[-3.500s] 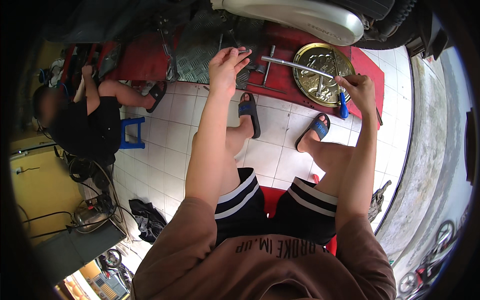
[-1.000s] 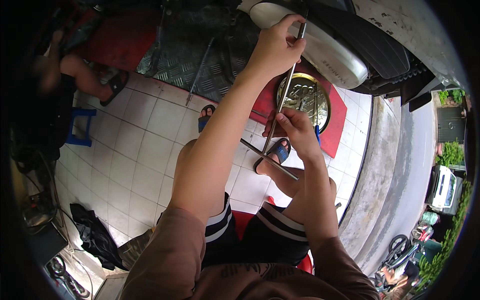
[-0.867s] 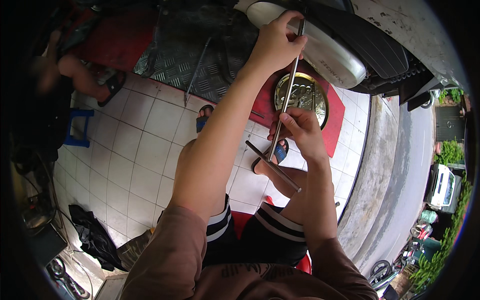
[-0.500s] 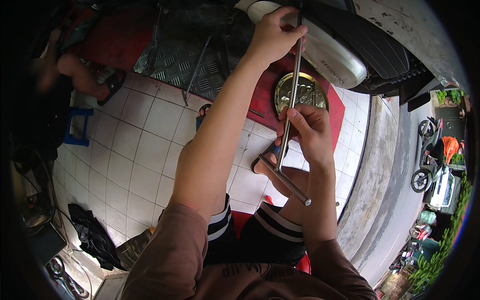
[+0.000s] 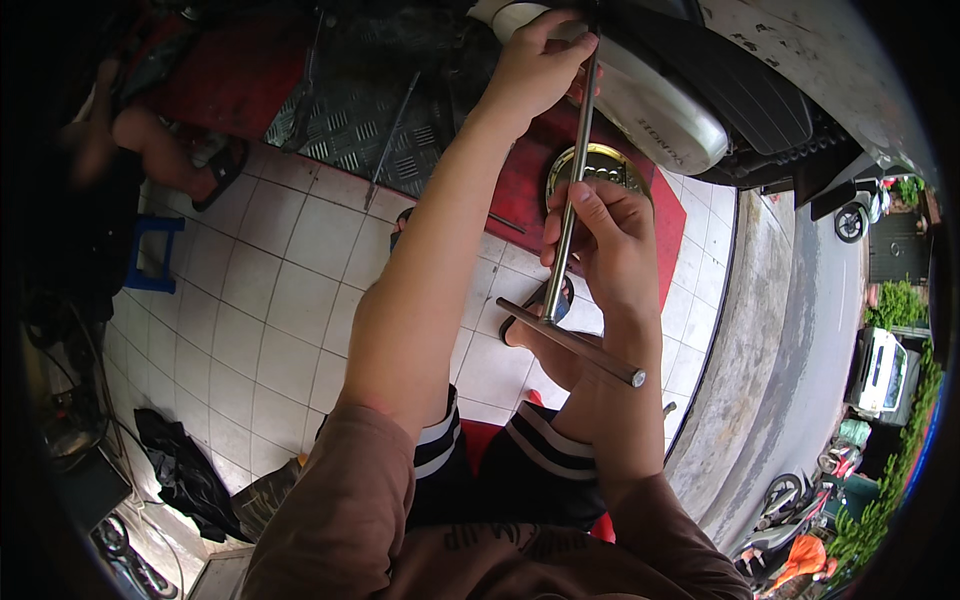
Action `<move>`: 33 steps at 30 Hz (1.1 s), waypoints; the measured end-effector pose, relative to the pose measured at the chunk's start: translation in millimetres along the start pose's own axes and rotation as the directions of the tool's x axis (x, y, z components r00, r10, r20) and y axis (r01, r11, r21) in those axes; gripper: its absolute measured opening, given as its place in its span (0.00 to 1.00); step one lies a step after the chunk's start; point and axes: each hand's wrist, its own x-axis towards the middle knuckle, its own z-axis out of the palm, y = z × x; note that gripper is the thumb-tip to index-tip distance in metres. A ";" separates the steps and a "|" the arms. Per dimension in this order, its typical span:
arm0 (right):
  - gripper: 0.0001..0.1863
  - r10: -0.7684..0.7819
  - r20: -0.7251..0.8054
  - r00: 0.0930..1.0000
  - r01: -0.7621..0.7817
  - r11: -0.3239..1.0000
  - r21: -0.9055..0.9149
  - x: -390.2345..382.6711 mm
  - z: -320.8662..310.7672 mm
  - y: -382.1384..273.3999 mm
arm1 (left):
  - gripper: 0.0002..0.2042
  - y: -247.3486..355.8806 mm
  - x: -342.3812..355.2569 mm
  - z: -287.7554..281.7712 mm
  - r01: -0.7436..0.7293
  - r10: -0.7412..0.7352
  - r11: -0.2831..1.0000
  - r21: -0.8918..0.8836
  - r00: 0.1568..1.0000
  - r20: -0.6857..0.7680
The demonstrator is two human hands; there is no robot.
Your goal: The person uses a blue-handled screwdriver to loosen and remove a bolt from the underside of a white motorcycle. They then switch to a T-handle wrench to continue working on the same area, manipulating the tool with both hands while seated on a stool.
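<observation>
A long steel T-handle wrench [image 5: 566, 240] slants between my hands, its crossbar nearest me. Up by the motorcycle's silver exhaust cover [image 5: 660, 115], my left hand [image 5: 540, 70] closes round the far end of the shaft; the tip past its fingers is lost in shadow. Lower down, my right hand [image 5: 612, 235] pinches the middle of the shaft between thumb and fingers. Below that hand, the crossbar lies across my right forearm in the picture. Behind the shaft, a round gold-coloured tray [image 5: 615, 153] holding small metal parts rests on the red platform [image 5: 668, 240].
Another long, thin tool [image 5: 396, 130] lies on the dark tread plate [image 5: 345, 140]. A blue stool [image 5: 155, 255] stands on white tiles at left, near another person's leg [image 5: 165, 150]. A black cloth [image 5: 185, 465] lies at lower left. The kerb [image 5: 725, 350] and street run along the right.
The wrench has turned, its crossbar's near end swinging right and up. My right hand has risen slightly along with it. On the street, a motorbike with an orange-clad rider has moved down the picture.
</observation>
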 end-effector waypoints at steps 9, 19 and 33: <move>0.14 -0.044 0.094 0.995 0.020 0.968 0.250 26.9 22.0 7.1 | 0.32 52.2 -108.8 -69.7 0.556 -0.693 0.710 0.432 0.661 0.289; 0.14 -0.083 0.046 0.995 0.044 0.828 0.559 37.4 44.7 16.1 | 0.07 105.0 -210.5 -88.1 0.399 -0.458 0.842 0.362 0.885 0.089; 0.11 -0.091 0.517 0.851 -0.083 0.949 0.303 20.1 50.1 28.0 | 0.20 167.6 -223.9 42.2 -0.057 0.210 0.369 0.928 0.977 -0.023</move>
